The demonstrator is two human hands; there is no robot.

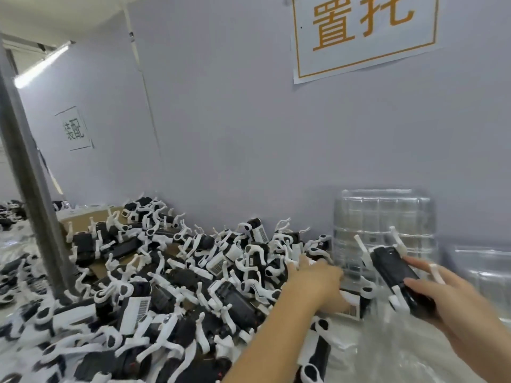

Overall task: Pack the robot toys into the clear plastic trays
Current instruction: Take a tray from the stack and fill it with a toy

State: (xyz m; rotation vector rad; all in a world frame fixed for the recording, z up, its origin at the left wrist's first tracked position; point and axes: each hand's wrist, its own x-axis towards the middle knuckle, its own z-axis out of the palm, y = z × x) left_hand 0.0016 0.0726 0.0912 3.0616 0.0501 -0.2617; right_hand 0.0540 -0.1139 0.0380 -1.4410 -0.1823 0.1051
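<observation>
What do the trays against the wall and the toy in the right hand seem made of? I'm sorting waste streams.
Trays: apparently thin clear moulded plastic, glossy; the wall shows through and the ribs catch light.
Toy, held by the right hand: looks like hard plastic, a black, slightly shiny body with white legs.

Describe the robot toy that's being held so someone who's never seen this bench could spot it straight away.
Start at the stack of clear plastic trays leaning on the wall, right of the big toy pile. Just in front, the right hand grips one robot toy. Unlike the heaped ones, it is lifted, black underside up, white legs splayed.
</observation>
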